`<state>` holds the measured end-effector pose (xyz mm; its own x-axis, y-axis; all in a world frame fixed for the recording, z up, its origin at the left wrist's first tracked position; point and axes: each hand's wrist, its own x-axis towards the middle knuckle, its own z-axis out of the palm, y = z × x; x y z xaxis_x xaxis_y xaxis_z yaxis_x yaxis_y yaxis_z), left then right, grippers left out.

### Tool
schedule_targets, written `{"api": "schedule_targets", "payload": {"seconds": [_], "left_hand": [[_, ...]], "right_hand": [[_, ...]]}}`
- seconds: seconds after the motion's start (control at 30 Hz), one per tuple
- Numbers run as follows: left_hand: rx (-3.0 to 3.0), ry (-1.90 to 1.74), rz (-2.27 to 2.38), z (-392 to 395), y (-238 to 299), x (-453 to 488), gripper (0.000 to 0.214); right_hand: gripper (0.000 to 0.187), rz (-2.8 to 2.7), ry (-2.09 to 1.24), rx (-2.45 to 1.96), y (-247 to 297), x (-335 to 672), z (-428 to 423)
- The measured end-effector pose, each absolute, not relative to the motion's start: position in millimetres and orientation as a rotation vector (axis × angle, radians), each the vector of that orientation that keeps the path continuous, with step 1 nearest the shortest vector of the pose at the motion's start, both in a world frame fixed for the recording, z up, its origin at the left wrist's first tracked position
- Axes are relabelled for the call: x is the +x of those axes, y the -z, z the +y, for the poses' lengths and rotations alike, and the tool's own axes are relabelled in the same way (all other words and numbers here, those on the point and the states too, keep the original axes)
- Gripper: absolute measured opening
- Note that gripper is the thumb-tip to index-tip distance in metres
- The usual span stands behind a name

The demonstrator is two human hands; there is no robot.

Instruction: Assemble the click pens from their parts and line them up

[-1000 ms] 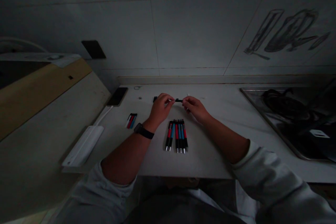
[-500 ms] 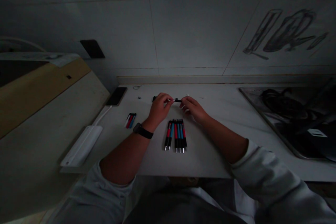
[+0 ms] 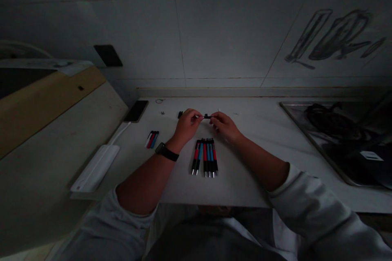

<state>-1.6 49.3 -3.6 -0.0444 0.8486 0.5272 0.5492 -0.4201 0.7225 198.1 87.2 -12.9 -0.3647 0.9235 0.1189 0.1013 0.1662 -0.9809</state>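
Observation:
My left hand (image 3: 187,125) and my right hand (image 3: 226,127) face each other above the counter, each closed in a pinch. Between their fingertips lies a small black pen part (image 3: 207,117), held level. The left fingers grip its left end, where a thin pale tip shows; the right fingers grip the other end. Just below the hands, several red-and-black and blue-and-black pens (image 3: 205,159) lie side by side, silver tips toward me. Small black pieces (image 3: 180,114) rest behind my left hand, partly hidden. Shorter white, red and blue pen pieces (image 3: 152,140) lie left of my watch.
A phone (image 3: 136,111) and a white power strip (image 3: 96,168) with a cable lie at the left, beside a large pale panel (image 3: 61,151). A tiny grey piece (image 3: 162,113) and a ring (image 3: 159,101) are near the wall. A metal-edged sink or hob (image 3: 318,149) holds dark items at right.
The right fingers have moved slightly closer to the left ones along the black pen part, and less of its pale tip shows. The laid-out pens have not moved.

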Motion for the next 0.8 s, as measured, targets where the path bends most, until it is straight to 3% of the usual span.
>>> {"api": "schedule_targets", "payload": {"seconds": [0.17, 0.3, 0.53, 0.8], "left_hand": [[1.465, -1.323, 1.448, 53.9, 12.8, 2.5, 0.013], [1.294, -1.341, 1.340, 52.6, 8.5, 2.7, 0.013], [1.841, -1.485, 1.745, 53.1, -50.0, -65.2, 0.013], [2.358, -0.850, 2.087, 80.6, -48.6, -168.7, 0.016]], "right_hand": [[0.020, -1.814, -0.753, -0.990, 13.0, 199.3, 85.6], [0.020, -1.834, -0.642, -0.984, 8.0, 200.8, 81.3], [0.022, -1.833, -0.696, -1.005, 10.4, 202.9, 82.9], [0.019, -1.925, -0.672, -0.927, 16.3, 198.1, 81.6]]}}
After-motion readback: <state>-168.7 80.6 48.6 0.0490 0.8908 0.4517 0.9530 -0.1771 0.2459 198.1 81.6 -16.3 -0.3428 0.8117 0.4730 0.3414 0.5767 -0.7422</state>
